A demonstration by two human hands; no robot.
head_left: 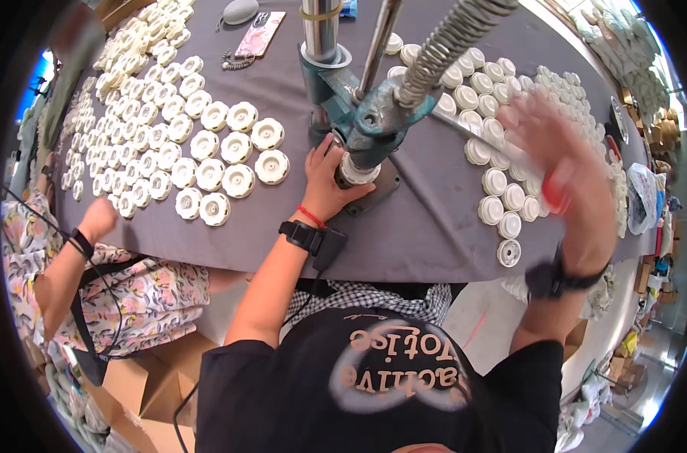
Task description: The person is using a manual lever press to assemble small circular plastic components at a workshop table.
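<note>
At the middle of the table stands a green hand press (381, 121) with a coiled spring. My left hand (330, 181) is closed around a white round plastic part (356, 172) under the press head, the thumb at its near side. Part of that piece is hidden by the fingers and the press. Out to the right, my right hand (551, 143) is raised and blurred, its fingers stretched out. It is beside the press's metal lever (472, 134); a red patch (556, 192) shows at the palm, possibly a grip, and contact is unclear.
White ridged caps (238, 147) lie in rows at left. Smoother white round parts (491, 210) spread at right. A phone (260, 34) and grey case (240, 10) lie at the back. At left is another person's hand (98, 219); a cardboard box (151, 385) stands below.
</note>
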